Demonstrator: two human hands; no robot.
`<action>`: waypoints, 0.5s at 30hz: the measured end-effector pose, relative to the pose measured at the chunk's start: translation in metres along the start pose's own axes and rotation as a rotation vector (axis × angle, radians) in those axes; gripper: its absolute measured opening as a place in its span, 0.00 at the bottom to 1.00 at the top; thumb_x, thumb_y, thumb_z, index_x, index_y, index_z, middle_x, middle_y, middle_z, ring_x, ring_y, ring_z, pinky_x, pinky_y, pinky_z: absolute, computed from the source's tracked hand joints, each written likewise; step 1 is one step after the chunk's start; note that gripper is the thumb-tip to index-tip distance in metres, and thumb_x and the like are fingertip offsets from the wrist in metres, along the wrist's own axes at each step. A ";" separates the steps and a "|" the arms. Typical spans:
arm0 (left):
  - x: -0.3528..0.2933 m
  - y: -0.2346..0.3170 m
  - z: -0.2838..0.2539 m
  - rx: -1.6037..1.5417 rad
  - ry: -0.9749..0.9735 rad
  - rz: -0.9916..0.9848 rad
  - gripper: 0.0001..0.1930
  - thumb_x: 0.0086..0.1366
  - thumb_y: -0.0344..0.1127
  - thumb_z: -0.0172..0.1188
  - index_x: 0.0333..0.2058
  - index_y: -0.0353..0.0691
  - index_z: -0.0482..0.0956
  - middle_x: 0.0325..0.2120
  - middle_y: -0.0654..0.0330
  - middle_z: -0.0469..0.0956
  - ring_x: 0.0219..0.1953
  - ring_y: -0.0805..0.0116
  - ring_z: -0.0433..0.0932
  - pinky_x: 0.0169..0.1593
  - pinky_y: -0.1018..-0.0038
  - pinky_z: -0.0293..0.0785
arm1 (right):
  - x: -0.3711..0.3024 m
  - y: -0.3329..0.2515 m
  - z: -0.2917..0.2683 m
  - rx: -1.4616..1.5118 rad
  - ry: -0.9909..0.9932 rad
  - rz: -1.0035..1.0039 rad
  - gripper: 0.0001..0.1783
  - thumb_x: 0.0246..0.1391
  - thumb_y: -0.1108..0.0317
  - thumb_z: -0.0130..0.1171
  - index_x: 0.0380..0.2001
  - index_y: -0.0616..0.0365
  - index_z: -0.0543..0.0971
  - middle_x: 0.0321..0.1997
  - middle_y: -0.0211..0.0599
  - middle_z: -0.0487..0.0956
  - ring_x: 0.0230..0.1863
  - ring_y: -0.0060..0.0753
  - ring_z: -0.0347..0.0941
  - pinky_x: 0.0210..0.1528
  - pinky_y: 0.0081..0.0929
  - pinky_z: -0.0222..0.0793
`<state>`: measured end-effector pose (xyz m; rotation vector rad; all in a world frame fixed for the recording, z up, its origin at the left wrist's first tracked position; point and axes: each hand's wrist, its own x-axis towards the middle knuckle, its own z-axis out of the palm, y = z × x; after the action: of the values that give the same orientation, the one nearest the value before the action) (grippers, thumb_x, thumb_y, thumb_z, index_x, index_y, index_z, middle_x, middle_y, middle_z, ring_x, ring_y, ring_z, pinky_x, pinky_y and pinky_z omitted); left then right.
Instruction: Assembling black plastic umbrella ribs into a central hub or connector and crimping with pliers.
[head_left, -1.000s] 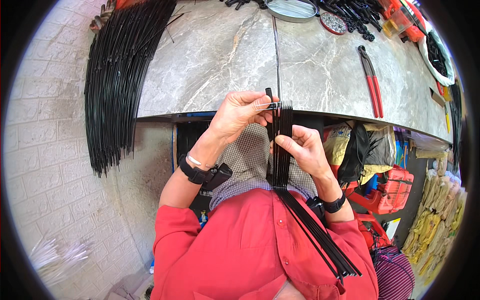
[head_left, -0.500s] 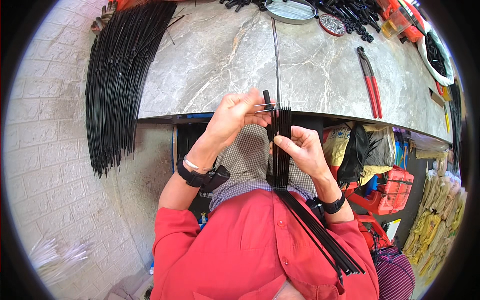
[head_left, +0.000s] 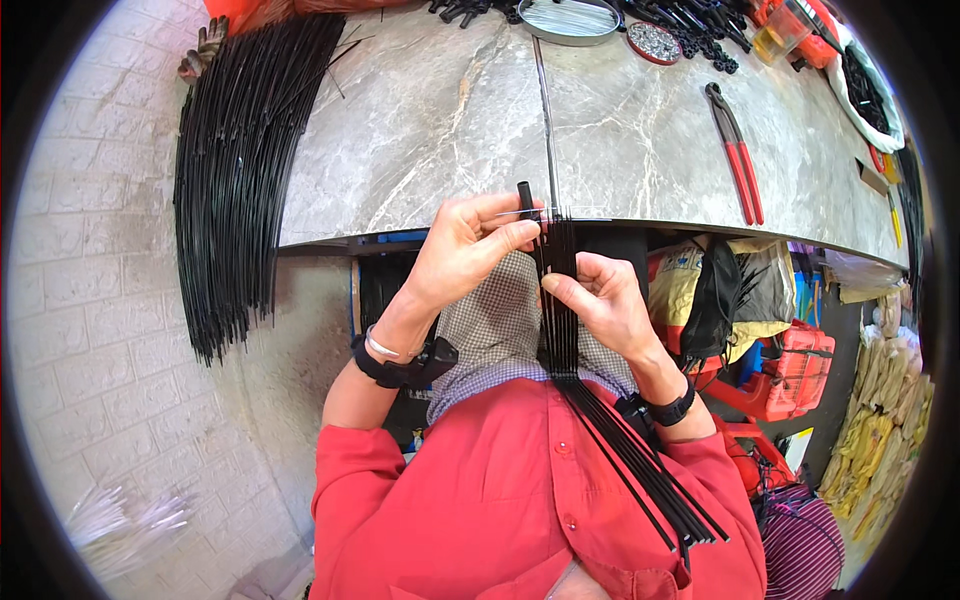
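Note:
A flat row of thin black rods [head_left: 562,330] runs from the table edge over my lap, bends at my waist and fans out across my red shirt. My right hand [head_left: 605,300] is closed around the row, thumb on top. Thin silvery wires [head_left: 590,212] cross the rods' far ends. My left hand [head_left: 470,245] is beside those ends, thumb and fingers pinched at the wires and the outermost rod. A short black tube [head_left: 525,195] sticks up just past its fingertips. What exactly the left fingertips grip is partly hidden.
A big bundle of black rods [head_left: 235,180] hangs over the table's left edge. Red-handled cutters [head_left: 737,165] lie on the marble-patterned table [head_left: 420,120]. Farther back are a round tin of wires [head_left: 570,20], a red dish of small metal bits [head_left: 655,43] and black plastic parts [head_left: 700,30].
My left hand's fingers have shifted, and its thumb now presses across at the row's left side. The wires have moved slightly. My right hand keeps its hold on the rods.

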<state>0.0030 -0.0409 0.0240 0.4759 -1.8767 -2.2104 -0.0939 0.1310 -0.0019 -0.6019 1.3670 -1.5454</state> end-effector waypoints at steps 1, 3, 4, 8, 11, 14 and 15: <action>-0.001 0.000 0.001 -0.012 0.002 0.019 0.14 0.63 0.27 0.58 0.47 0.29 0.75 0.37 0.55 0.80 0.38 0.72 0.79 0.42 0.76 0.76 | 0.000 -0.001 0.000 -0.017 -0.008 -0.004 0.06 0.56 0.75 0.57 0.30 0.69 0.77 0.25 0.29 0.78 0.28 0.14 0.72 0.29 0.15 0.70; -0.002 -0.003 0.003 -0.008 0.020 0.024 0.14 0.63 0.27 0.57 0.47 0.29 0.75 0.37 0.55 0.80 0.38 0.72 0.79 0.42 0.76 0.76 | -0.001 -0.003 0.000 -0.011 -0.009 -0.005 0.06 0.56 0.75 0.57 0.31 0.69 0.77 0.25 0.29 0.78 0.28 0.14 0.72 0.30 0.15 0.70; -0.003 -0.005 0.003 -0.007 0.040 0.030 0.14 0.63 0.27 0.57 0.47 0.29 0.75 0.37 0.56 0.80 0.38 0.72 0.79 0.42 0.76 0.76 | -0.002 -0.005 0.001 -0.008 -0.012 -0.005 0.06 0.56 0.75 0.57 0.31 0.69 0.77 0.26 0.29 0.78 0.28 0.14 0.72 0.30 0.15 0.70; -0.005 -0.005 0.004 0.006 0.044 0.038 0.14 0.63 0.26 0.57 0.47 0.29 0.75 0.37 0.56 0.80 0.38 0.72 0.79 0.42 0.76 0.76 | -0.002 -0.007 -0.002 -0.029 -0.038 0.004 0.07 0.55 0.75 0.57 0.33 0.70 0.78 0.26 0.30 0.79 0.28 0.14 0.72 0.31 0.16 0.71; -0.006 -0.004 0.005 0.000 0.025 0.040 0.15 0.63 0.28 0.58 0.47 0.28 0.74 0.37 0.57 0.80 0.39 0.73 0.78 0.43 0.75 0.76 | 0.002 -0.005 -0.006 -0.009 -0.075 0.019 0.07 0.55 0.75 0.58 0.33 0.69 0.78 0.27 0.31 0.79 0.29 0.15 0.73 0.32 0.17 0.71; -0.008 -0.002 0.004 0.009 0.007 0.024 0.14 0.63 0.28 0.57 0.47 0.28 0.74 0.37 0.58 0.80 0.39 0.74 0.77 0.44 0.76 0.75 | 0.006 0.000 -0.010 0.104 -0.136 0.071 0.07 0.54 0.75 0.58 0.34 0.68 0.79 0.27 0.32 0.80 0.29 0.17 0.74 0.33 0.17 0.71; -0.009 -0.001 0.004 -0.013 0.007 0.014 0.14 0.64 0.29 0.57 0.47 0.29 0.75 0.37 0.59 0.80 0.38 0.75 0.77 0.43 0.76 0.75 | 0.007 0.002 -0.010 0.127 -0.144 0.087 0.07 0.54 0.75 0.58 0.34 0.68 0.79 0.28 0.32 0.80 0.29 0.17 0.74 0.33 0.18 0.72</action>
<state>0.0097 -0.0337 0.0242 0.4658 -1.8555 -2.2079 -0.1046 0.1303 -0.0082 -0.5576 1.1629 -1.4774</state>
